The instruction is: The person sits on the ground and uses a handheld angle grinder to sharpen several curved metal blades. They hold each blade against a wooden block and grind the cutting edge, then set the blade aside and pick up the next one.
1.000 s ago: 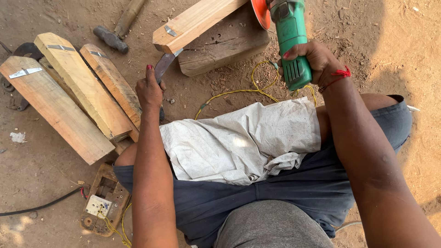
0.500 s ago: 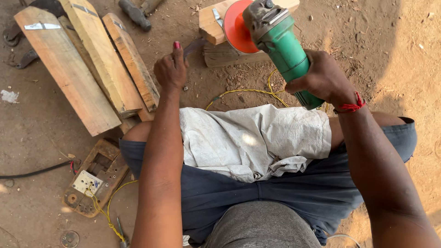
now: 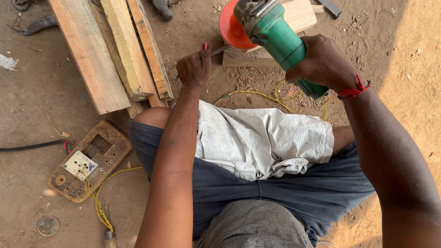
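My right hand (image 3: 324, 62) grips the body of a green angle grinder (image 3: 275, 34) with an orange disc (image 3: 232, 30), held up over a pale wooden block (image 3: 301, 16). A red thread circles that wrist. My left hand (image 3: 195, 69) is closed around a small grey metal tool (image 3: 219, 49) whose tip points at the disc, just left of it. A yellow cable (image 3: 262, 95) runs from the grinder across the dirt. A crumpled white cloth (image 3: 262, 138) lies on my lap.
Several wooden planks (image 3: 87, 55) lie at the upper left. A wooden socket board (image 3: 89, 158) with yellow wires sits at the lower left, with a black cable (image 3: 27, 147), a round metal disc (image 3: 48, 226) and a screwdriver (image 3: 108, 232) near it. A hammer head (image 3: 161, 8) lies at the top.
The grinder has swung so that its disc faces my left hand. My left hand with the metal tool has come closer to the disc. The planks have slid left in view.
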Demonstrator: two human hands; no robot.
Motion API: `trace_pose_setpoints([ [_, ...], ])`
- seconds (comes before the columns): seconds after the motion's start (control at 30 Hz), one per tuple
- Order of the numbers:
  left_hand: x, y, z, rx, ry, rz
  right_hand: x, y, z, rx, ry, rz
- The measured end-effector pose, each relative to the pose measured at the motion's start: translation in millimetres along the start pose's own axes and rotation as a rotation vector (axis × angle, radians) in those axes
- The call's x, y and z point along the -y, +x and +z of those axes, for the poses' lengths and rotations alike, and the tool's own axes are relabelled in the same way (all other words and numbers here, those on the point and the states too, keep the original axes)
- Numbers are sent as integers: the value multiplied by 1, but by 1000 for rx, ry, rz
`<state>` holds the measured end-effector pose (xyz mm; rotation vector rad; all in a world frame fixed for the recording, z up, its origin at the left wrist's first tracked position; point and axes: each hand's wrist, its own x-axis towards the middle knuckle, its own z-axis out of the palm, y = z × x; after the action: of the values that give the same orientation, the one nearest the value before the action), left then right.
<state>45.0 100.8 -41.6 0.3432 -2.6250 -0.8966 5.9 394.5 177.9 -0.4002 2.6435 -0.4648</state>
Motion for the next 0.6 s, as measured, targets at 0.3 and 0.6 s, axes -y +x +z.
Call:
trace_pose_setpoints([
  [0.3,-4,-12,-2,-44,-27,69,-20,29,-15,11,135,34],
  [0.6,-2,-12,-9,21,-97,42,-81,49,-9,-29,475,303],
])
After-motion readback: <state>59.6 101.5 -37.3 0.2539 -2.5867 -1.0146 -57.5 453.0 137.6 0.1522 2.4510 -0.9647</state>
